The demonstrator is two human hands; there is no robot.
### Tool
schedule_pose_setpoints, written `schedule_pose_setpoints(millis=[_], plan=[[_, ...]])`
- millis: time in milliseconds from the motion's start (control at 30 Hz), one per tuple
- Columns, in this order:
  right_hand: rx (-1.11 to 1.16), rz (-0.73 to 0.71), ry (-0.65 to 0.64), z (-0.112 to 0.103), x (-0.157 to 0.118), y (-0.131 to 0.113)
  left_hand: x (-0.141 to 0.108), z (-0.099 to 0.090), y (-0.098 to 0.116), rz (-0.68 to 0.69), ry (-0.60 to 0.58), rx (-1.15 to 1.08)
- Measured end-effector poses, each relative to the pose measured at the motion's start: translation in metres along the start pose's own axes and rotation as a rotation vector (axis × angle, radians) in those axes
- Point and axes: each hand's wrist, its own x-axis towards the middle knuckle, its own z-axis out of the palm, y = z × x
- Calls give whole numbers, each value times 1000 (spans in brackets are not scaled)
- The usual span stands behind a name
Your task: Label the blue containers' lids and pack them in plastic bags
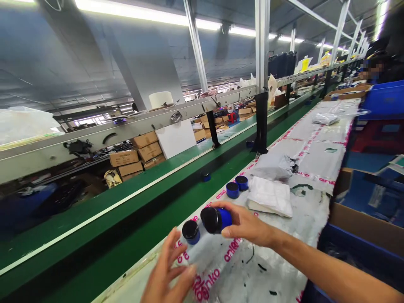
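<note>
My right hand (243, 223) grips a round blue piece with a shiny black top (212, 219), tilted on its side above the bench. A similar blue piece with a black top (191, 232) stands upright to its left. My left hand (170, 269) is beside that piece, fingers apart and holding nothing. Farther along the bench edge, two more such pieces, a nearer one (232, 190) and a farther one (242, 183), stand close together. A folded white cloth (270, 195) lies to their right.
The bench wears a white plastic cover with pink print (284, 240). Along its left runs a green conveyor belt (151, 210), carrying a small blue piece (206, 176). A clear plastic bag (273, 166) lies past the cloth. Blue bins (350, 261) line the right side; metal posts (261, 46) rise behind.
</note>
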Motion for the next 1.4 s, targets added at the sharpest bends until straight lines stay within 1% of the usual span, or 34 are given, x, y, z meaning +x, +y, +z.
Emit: schedule_pose_setpoints(millis=[67, 100, 167, 233, 267, 300, 367, 433, 500, 567, 600, 667, 700, 767, 833, 867, 933, 967, 1033, 1067, 1100, 1133, 1200, 1267, 1300, 1333, 1367, 1400], plan=[[-99, -32, -21, 9, -7, -2, 19, 38, 14, 5, -128, -146], [-190, -46, -11, 11, -12, -4, 28, 54, 19, 15, -189, -193], [-452, -79, 20, 8, -24, -9, 41, 80, 20, -13, -245, -248], [-738, -100, -8, 5, -35, -12, 46, 99, 12, -66, -229, -216], [-862, -98, -33, 4, -40, -12, 45, 107, 6, -89, -207, -150], [-967, -87, -50, 4, -43, -12, 44, 114, 1, -97, -181, -51], [-1139, -51, -42, 6, -44, -11, 41, 123, -7, -74, -133, 185], [-1289, -28, 6, 4, -37, -13, 44, 124, -12, 11, -71, 390], [-1380, -1, 59, -6, -23, -16, 54, 115, -16, 185, 32, 539], [-1383, 40, 130, -23, -4, -18, 71, 100, -21, 387, 134, 687], [-1351, 62, 151, -33, 6, -18, 81, 93, -25, 463, 149, 761], [-1269, 85, 122, -50, 26, -12, 100, 84, -30, 541, 104, 886], [-1235, 81, 90, -57, 34, -8, 107, 82, -32, 545, 58, 940], [-1187, 63, 22, -63, 46, 2, 117, 84, -34, 492, -41, 1026], [-1199, 54, -29, -65, 50, 8, 121, 89, -33, 416, -119, 1083], [-1229, 43, -58, -66, 49, 7, 122, 92, -32, 393, -137, 1098], [-1314, -24, -117, -71, 46, 0, 122, 97, -28, 391, -141, 1113], [-1355, -76, -119, -75, 46, -6, 122, 100, -26, 403, -137, 1114], [-1428, -148, -61, -89, 48, -19, 124, 105, -22, 423, -144, 1104], [-1476, -137, -21, -97, 50, -25, 126, 108, -19, 427, -155, 1092], [-1536, -93, -5, -104, 54, -29, 128, 111, -16, 430, -167, 1077], [-1600, -36, -13, -110, 57, -31, 130, 115, -14, 432, -176, 1061], [-1694, 63, -69, -118, 62, -32, 134, 120, -10, 459, -176, 1023], [-1725, 80, -91, -120, 63, -33, 139, 122, -8, 517, -152, 971], [-1693, 60, -67, -120, 61, -34, 141, 122, -7, 548, -133, 934], [-1614, 37, -25, -119, 59, -35, 142, 122, -7, 574, -119, 889], [-1479, 19, 21, -118, 55, -37, 144, 122, -6, 592, -116, 835], [-1288, 16, 56, -116, 51, -39, 145, 121, -4, 605, -128, 777]])
